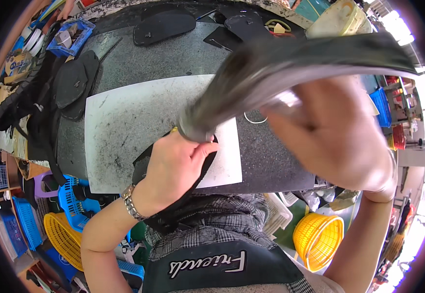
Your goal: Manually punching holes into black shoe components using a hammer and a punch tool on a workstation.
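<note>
My right hand [329,129], smeared by motion, is wrapped round a curved grey metal hammer [266,78], seen in front of the worktop. Its broad face end points down and left, close over the fingers of my left hand [176,161]. That hand is closed, thumb against fingers, on a black sole-shaped piece [206,163] at the near edge of a white board [124,122]. A small yellow bit [174,130] shows by its knuckles; the hammer and fingers hide what it belongs to.
Black sole pieces lie on the grey worktop [281,151], including a stack [73,85] at left and another piece [163,27] at the back. A blue basket [71,38] stands at far left, a whitish bucket [337,19] at far right. Yellow baskets [318,239] sit below the table.
</note>
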A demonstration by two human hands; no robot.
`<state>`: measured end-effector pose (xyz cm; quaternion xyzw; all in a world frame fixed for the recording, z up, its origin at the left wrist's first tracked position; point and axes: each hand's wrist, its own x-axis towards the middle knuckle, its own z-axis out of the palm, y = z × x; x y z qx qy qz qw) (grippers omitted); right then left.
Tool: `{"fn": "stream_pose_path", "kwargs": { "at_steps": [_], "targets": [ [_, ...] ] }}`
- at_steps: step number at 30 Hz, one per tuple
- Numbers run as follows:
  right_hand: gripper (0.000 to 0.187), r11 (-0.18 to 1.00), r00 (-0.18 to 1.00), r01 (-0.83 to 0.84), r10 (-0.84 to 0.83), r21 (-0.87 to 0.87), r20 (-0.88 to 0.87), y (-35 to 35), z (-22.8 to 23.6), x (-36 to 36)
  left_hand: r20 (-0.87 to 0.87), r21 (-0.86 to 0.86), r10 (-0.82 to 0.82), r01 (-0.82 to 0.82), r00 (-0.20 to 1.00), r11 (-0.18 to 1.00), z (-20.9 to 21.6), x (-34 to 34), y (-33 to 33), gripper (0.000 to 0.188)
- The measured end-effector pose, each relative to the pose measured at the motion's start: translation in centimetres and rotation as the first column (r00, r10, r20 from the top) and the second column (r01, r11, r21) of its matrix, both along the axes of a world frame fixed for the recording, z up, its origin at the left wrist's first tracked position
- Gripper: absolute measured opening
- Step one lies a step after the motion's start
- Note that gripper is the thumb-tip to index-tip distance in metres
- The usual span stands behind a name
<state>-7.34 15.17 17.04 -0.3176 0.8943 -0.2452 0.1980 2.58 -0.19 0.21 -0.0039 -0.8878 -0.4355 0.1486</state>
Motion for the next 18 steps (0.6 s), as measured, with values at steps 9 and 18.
{"fn": "stream_pose_path", "kwargs": {
  "at_steps": [9, 18],
  "targets": [
    [0.031, 0.786, 0.875, -0.447, 0.286, -0.427, -0.391, 1.4, -3.4, -2.5, 0.143, 0.282, 0.024, -0.064, 0.989, 0.957, 0.0, -0.7, -0.7, 0.007],
    [0.031, 0.809, 0.927, -0.36, 0.256, -0.464, -0.273, 1.3, -3.6, -2.2, 0.132, 0.554, 0.011, -0.083, 0.991, 0.828, -0.8, -1.4, -0.9, 0.011]
  ]
}}
